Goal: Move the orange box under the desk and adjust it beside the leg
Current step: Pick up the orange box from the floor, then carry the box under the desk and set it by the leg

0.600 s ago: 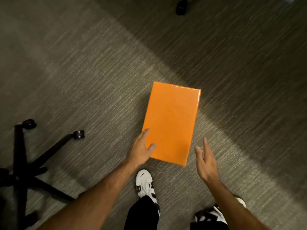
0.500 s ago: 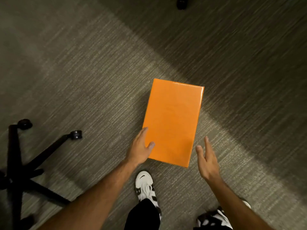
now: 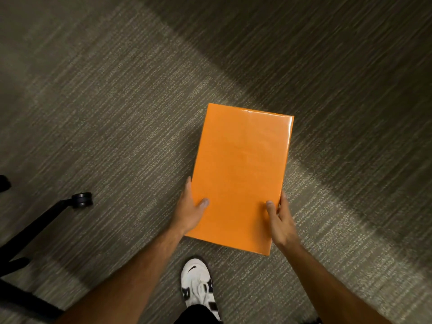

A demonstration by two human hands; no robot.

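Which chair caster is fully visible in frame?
The black twin-wheel caster at the tip of the chair leg, left of the left hand; the other caster is cropped by the edge.

left hand [image 3: 190, 209] and right hand [image 3: 281, 220] clamped inward (thumbs on top), forearms extended

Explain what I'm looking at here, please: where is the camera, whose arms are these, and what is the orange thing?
The camera sits on a person's head and looks down, so the two bare arms coming up from the bottom edge are the wearer's own. The left hand and right hand each grip a long side of the orange box near its close end, thumbs on top. Whether the box rests on the grey carpet or is slightly lifted is unclear. Below it is one white and black sneaker. At the left, the black legs and a caster of an office chair base show. No desk is in view.
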